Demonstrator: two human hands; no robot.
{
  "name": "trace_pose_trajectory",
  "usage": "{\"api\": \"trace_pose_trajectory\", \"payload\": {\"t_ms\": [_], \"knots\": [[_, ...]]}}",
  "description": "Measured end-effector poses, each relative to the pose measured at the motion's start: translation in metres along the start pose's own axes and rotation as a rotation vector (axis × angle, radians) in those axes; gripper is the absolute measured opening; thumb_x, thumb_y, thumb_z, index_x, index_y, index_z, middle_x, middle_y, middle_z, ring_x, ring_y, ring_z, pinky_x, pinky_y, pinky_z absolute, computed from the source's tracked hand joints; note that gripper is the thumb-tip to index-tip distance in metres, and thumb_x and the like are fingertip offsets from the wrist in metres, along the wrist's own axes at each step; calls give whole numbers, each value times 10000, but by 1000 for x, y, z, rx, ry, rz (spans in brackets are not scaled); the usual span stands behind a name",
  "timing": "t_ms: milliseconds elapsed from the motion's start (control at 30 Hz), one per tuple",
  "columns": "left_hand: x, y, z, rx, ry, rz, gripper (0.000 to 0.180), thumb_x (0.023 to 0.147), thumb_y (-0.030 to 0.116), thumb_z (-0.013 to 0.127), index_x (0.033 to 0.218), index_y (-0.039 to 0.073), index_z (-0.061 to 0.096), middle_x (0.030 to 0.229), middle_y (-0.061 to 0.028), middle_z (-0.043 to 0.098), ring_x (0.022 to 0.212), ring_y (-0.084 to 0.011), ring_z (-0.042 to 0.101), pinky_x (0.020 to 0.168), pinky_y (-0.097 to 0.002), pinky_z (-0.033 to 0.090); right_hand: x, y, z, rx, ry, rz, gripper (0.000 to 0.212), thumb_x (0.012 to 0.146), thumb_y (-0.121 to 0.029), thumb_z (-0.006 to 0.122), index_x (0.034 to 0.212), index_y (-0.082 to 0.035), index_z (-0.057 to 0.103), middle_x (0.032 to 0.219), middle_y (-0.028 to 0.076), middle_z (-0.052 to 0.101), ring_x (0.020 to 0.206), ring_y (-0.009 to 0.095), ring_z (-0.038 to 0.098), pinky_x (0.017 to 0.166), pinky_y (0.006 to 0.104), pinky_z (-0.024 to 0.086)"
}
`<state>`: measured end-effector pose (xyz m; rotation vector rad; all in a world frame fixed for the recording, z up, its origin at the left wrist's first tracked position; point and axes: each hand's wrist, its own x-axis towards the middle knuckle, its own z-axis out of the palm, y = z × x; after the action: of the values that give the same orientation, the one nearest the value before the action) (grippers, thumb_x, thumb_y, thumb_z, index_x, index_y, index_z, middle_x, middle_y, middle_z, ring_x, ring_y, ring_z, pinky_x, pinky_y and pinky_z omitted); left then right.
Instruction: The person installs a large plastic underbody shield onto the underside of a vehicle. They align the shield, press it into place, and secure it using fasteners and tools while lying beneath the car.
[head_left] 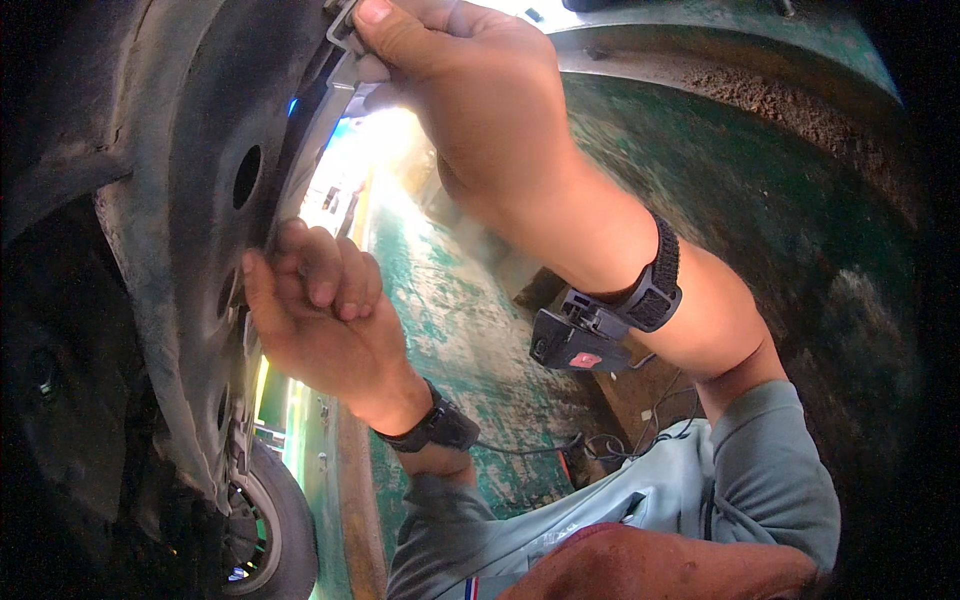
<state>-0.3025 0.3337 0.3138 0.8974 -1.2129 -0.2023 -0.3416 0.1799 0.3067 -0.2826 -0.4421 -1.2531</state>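
A long, narrow light-grey strip (pixel 340 82) runs along the lower edge of a dark vehicle underbody panel (pixel 180 190). My right hand (pixel 470 90) is raised at the top of the view, closed on the strip's upper part. Its thumb presses near a bent metal end, and the other fingers are mostly hidden behind. Lower down, my left hand (pixel 325 310) has curled fingers, palm toward me. Its thumb lies on one side of the strip and panel edge, the fingers on the other; the contact itself is partly hidden.
Round holes (pixel 247 178) pierce the dark panel. Below it, a wheel with a black tyre (pixel 285 520) shows at lower left. A worn green wall (pixel 720 190) curves along the right. Cables (pixel 620 445) lie near my body, and black straps with devices (pixel 590 335) circle my wrists.
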Motion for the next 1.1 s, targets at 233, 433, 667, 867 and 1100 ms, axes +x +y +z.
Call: {"api": "trace_pose_trajectory", "payload": {"t_ms": [233,433,667,867,1100], "knots": [[2,0,-9,-10,-80,4,475,1121,389,375,1058,-4,634,654,26,389,478,-57,307,415,-215,221,7,-3,-4,46,-92,182,242,965,-192,703,891,37,735,716,77,684,600,148,614,577,299,498],[2,-2,-8,-45,-67,24,463,1125,379,376,1050,-8,618,656,25,387,481,-56,308,417,-222,235,0,-41,-6,-43,-211,291,280,999,-217,667,844,15,690,682,15,611,569,112,499,557,280,401],[4,-3,-13,-58,-108,7,473,1124,383,374,1117,-9,638,654,26,399,474,-52,311,417,-214,237,2,-49,-7,-111,-254,319,267,1012,-192,652,827,-6,699,699,-13,611,605,85,479,587,261,393],[5,-8,-4,-22,-56,72,499,1120,407,367,1029,5,648,638,27,405,455,-48,325,405,-208,230,-2,-32,0,-141,-150,127,278,1020,-183,637,810,-11,695,691,-21,606,609,81,480,593,261,399],[9,-18,-7,133,54,172,538,1097,482,399,1011,23,666,615,32,396,444,-40,297,403,-203,213,-1,-45,-1,-239,-189,265,359,1014,-240,623,725,-28,647,635,-1,567,574,119,479,547,308,374]]}}
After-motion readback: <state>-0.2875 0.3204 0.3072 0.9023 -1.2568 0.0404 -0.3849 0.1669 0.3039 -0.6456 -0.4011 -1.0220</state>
